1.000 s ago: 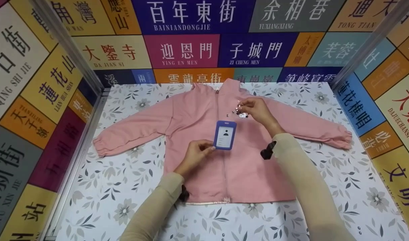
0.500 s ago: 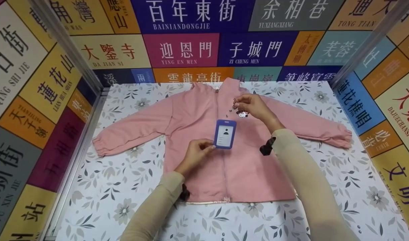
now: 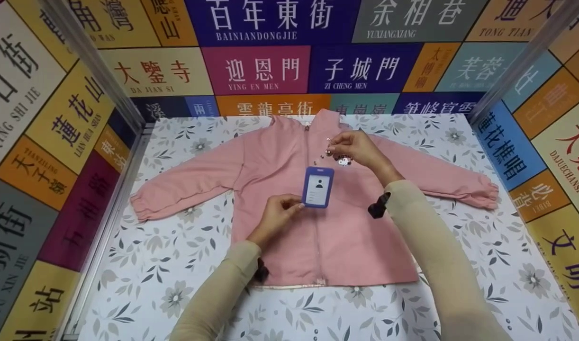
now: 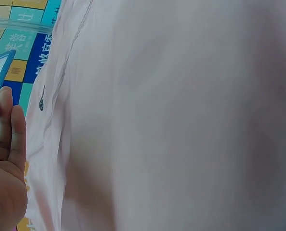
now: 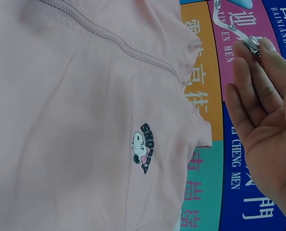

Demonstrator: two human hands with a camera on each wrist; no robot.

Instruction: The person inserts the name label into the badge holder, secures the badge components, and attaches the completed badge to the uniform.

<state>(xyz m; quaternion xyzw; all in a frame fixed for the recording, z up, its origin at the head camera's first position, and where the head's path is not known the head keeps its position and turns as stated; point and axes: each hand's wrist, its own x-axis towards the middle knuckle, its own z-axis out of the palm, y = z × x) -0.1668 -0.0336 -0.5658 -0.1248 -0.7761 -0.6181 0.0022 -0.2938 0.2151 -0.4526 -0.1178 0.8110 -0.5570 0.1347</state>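
Note:
A blue badge holder (image 3: pixel 318 187) with a white card is held over the front of a pink jacket (image 3: pixel 275 237). The thumb and fingers of my left hand (image 3: pixel 276 214) pinch its lower left corner; the left wrist view catches only part of that hand and of the badge. Up and to the right, my right hand (image 3: pixel 359 148) pinches a small metal clip (image 5: pixel 253 44) between thumb and fingertips. From the clip a clear strap with metal snaps (image 5: pixel 223 20) runs toward the badge's top. Behind the right hand, the jacket's dog-face print (image 3: pixel 344 161) shows.
The jacket lies face up with both sleeves spread and its zipper (image 3: pixel 319 246) down the middle. Beneath it is a white leaf-patterned tablecloth (image 3: pixel 152 265). Colourful panels with lettering (image 3: pixel 266 71) stand at the back and sides.
My right hand has shifted a little left and up with the clip. The badge holder has risen slightly in my left hand, its strap end swinging left.

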